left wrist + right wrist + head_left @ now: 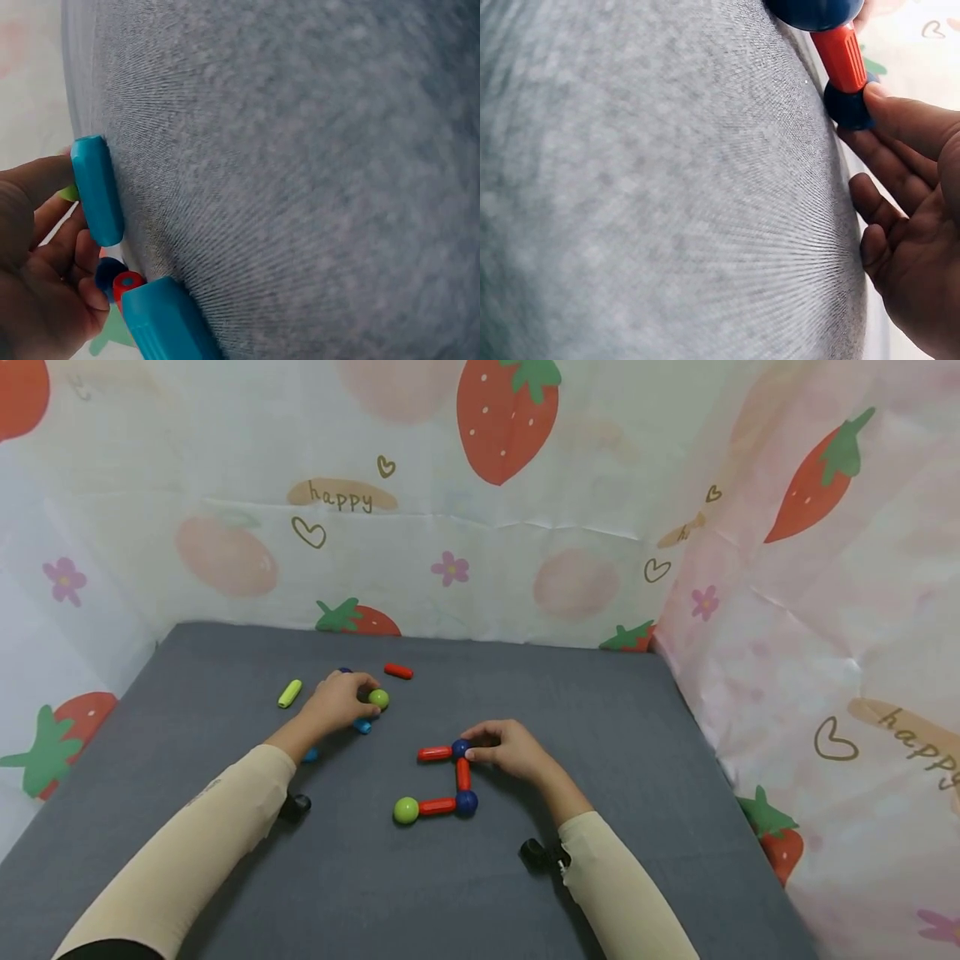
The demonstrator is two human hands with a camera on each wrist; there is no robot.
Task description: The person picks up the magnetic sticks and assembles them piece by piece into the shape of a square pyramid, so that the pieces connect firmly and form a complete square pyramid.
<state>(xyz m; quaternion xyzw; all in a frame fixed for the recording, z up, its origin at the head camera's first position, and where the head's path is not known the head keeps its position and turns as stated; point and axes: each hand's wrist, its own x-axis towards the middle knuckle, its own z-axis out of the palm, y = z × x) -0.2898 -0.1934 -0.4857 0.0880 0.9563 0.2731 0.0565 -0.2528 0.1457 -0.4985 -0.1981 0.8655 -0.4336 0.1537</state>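
Nearest the mat's front edge, 1 green ball ended a chain of 3 red rods and 2 blue balls. Right hand pinched the upper blue ball; steadying it seemed wise. Left hand, fingers curled, touched another green ball toward the back-left, beside 2 teal rods, 1 red, 1 yellow-green.

The left hand touches a green ball — the right hand pinches a blue ball.

Bare grey mat (right half) gives unobstructed passage.
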